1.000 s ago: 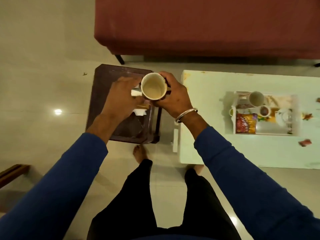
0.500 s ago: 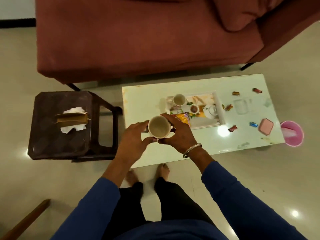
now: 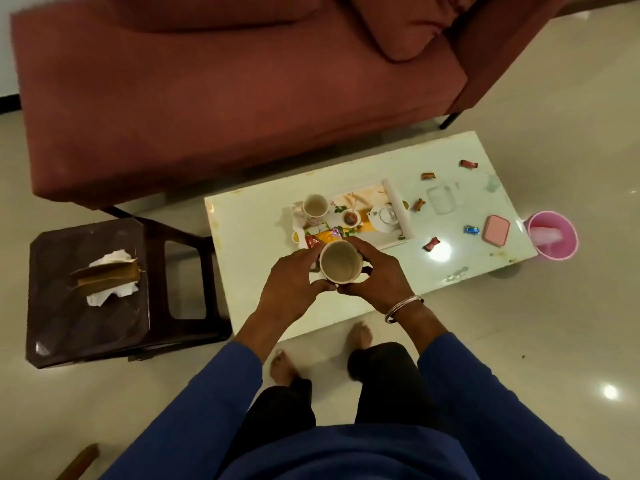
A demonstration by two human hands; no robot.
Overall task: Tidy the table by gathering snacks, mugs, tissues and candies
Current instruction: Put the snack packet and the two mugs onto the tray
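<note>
A cream mug is held upright between my left hand and my right hand, above the near edge of the pale table. Just behind it stands a white tray holding a second mug, a small cup, a white teapot and a red-yellow snack packet, partly hidden by the held mug. Several wrapped candies lie on the table to the right, such as a red candy and a blue candy. A tissue box with crumpled tissues sits on the dark stool.
A red sofa runs behind the table. A pink case and a clear lid lie at the table's right end. A pink bin stands on the floor past that end. My bare feet are under the table's near edge.
I have carried the mug from above the stool over to the table, near the tray. The view has swung right and now takes in the whole table and the bin.
</note>
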